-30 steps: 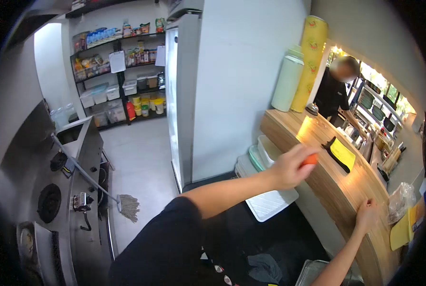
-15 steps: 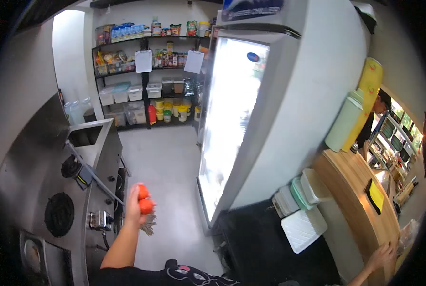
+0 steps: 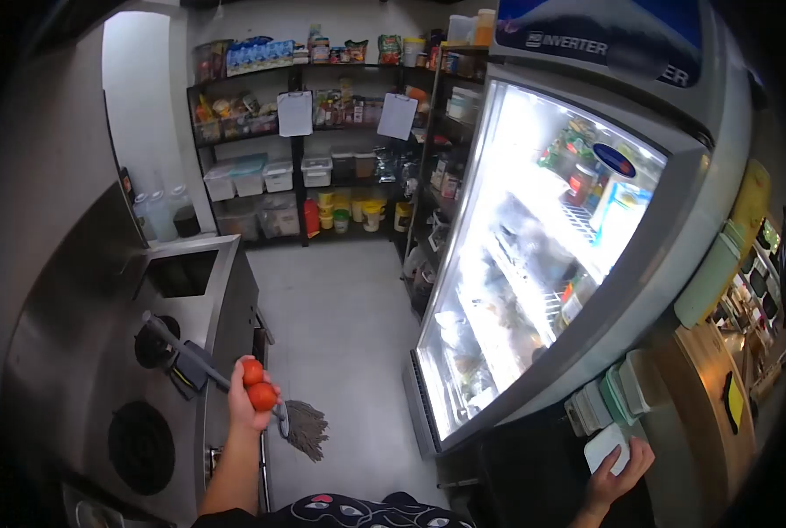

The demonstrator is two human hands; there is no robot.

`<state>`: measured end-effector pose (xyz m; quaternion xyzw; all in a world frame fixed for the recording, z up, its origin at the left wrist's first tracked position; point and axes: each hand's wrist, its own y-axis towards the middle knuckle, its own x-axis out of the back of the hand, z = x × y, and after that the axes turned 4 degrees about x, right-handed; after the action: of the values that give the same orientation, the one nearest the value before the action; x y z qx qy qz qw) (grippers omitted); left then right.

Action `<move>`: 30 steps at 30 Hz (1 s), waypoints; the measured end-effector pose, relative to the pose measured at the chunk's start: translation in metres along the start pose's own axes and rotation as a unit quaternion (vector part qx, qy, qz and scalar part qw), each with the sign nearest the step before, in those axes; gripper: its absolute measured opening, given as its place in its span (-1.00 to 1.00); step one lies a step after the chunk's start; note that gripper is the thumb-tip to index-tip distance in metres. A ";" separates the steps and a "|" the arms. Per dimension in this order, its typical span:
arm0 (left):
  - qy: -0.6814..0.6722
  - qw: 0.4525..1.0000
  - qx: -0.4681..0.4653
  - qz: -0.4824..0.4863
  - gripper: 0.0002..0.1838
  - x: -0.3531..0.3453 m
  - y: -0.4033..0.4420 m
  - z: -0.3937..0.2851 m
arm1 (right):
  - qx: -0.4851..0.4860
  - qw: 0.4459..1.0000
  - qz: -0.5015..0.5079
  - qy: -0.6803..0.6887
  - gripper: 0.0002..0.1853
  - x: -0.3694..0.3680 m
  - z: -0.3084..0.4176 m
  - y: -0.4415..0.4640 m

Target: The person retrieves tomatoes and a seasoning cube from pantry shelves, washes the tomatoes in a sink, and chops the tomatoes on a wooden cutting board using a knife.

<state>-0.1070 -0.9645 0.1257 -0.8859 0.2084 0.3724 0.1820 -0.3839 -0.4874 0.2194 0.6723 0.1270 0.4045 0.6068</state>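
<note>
Two red tomatoes [image 3: 258, 387] rest in my left hand [image 3: 243, 407], whose fingers are wrapped round them. This hand is held out over the front edge of the steel stove counter [image 3: 221, 304]. At the lower right, my right hand [image 3: 622, 480] has its fingers apart and loosely curved. It overlaps a white plastic tray [image 3: 604, 447] on the black counter [image 3: 525, 475]; whether it touches the tray I cannot tell, but no grip on it shows. A grey mop head [image 3: 307, 429] hangs just beyond the tomatoes, its handle slanting across the stove.
A lit glass-door fridge [image 3: 543, 255] stands at the right, stocked with food. Shelves [image 3: 301, 145] with tubs and packets line the back wall. Stacked plastic containers [image 3: 617, 392] sit beside a wooden counter [image 3: 714, 378]. Burners [image 3: 142, 444] are set in the stove top.
My view has turned rightward, bringing more of the fridge's inside into sight. My right hand has left the wooden counter and come over the white tray. My left hand keeps the tomatoes.
</note>
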 end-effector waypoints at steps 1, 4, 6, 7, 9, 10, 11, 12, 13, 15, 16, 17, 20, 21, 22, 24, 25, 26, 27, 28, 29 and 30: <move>-0.014 1.000 0.010 0.006 -0.64 -0.003 0.009 0.004 | 0.015 1.000 0.004 0.018 -0.74 -0.011 0.009 0.004; -0.031 0.999 0.025 0.012 -0.60 -0.008 0.041 0.015 | 0.026 0.995 0.026 0.096 -0.76 -0.050 0.037 0.017; -0.042 0.999 0.026 0.013 -0.58 -0.010 0.062 0.018 | -0.020 0.985 0.066 0.161 -0.77 -0.079 0.051 0.016; -0.030 0.999 0.011 0.009 -0.57 -0.013 0.072 0.017 | 0.043 0.982 0.033 0.182 -0.79 -0.100 0.063 0.024; -0.039 0.999 -0.032 -0.009 -0.60 -0.013 0.094 0.010 | 0.089 0.971 0.039 0.217 -0.82 -0.136 0.082 0.039; -0.044 0.997 -0.054 -0.016 -0.61 -0.012 0.105 0.005 | 0.090 0.961 0.051 0.258 -0.83 -0.157 0.086 0.041; -0.029 0.996 -0.079 -0.026 -0.61 -0.011 0.116 -0.002 | 0.073 0.954 0.060 0.283 -0.83 -0.178 0.095 0.044; -0.035 0.994 -0.095 -0.038 -0.60 -0.015 0.123 -0.010 | 0.056 0.947 0.071 0.307 -0.84 -0.200 0.102 0.047; -0.026 0.992 -0.109 -0.055 -0.60 -0.015 0.132 -0.018 | 0.046 0.939 0.089 0.329 -0.84 -0.220 0.107 0.051; -0.039 0.986 -0.124 -0.101 -0.57 -0.010 0.149 -0.029 | 0.037 0.923 0.107 0.367 -0.79 -0.260 0.117 0.056; -0.036 0.984 -0.134 -0.113 -0.56 -0.010 0.154 -0.033 | 0.039 0.910 0.132 0.390 -0.75 -0.281 0.121 0.056; -0.032 0.981 -0.143 -0.126 -0.56 -0.011 0.156 -0.036 | 0.042 0.908 0.136 0.394 -0.75 -0.300 0.125 0.056; -0.009 0.976 -0.157 -0.149 -0.56 -0.002 0.168 -0.038 | 0.033 0.897 0.147 0.415 -0.77 -0.337 0.151 0.071; -0.010 0.975 -0.155 -0.157 -0.56 0.000 0.173 -0.038 | 0.029 0.894 0.150 0.421 -0.78 -0.347 0.156 0.072; -0.011 0.974 -0.154 -0.163 -0.56 0.001 0.179 -0.038 | 0.024 0.891 0.152 0.426 -0.78 -0.357 0.161 0.073; -0.014 0.973 -0.152 -0.171 -0.57 0.001 0.194 -0.038 | 0.009 0.890 0.162 0.426 -0.79 -0.376 0.166 0.073; -0.018 0.972 -0.152 -0.176 -0.58 0.000 0.204 -0.037 | 0.002 0.889 0.166 0.426 -0.79 -0.385 0.169 0.073; -0.023 0.971 -0.153 -0.183 -0.59 -0.001 0.215 -0.037 | 0.001 0.891 0.169 0.421 -0.79 -0.395 0.171 0.074; -0.020 0.972 -0.152 -0.180 -0.60 0.000 0.228 -0.036 | 0.001 0.892 0.171 0.418 -0.80 -0.406 0.173 0.076; -0.017 0.972 -0.152 -0.177 -0.62 0.002 0.244 -0.035 | 0.002 0.893 0.173 0.415 -0.80 -0.417 0.177 0.079; -0.014 0.973 -0.151 -0.173 -0.63 0.003 0.260 -0.035 | 0.007 0.897 0.169 0.408 -0.81 -0.428 0.181 0.083; -0.007 0.973 -0.156 -0.168 -0.64 0.003 0.276 -0.034 | 0.013 0.900 0.166 0.403 -0.81 -0.440 0.185 0.088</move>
<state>-0.2243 -1.2152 0.1000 -0.9231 -0.0055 0.3705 0.1027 -0.5651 -0.9308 0.1401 0.4712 0.2522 0.7341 0.4188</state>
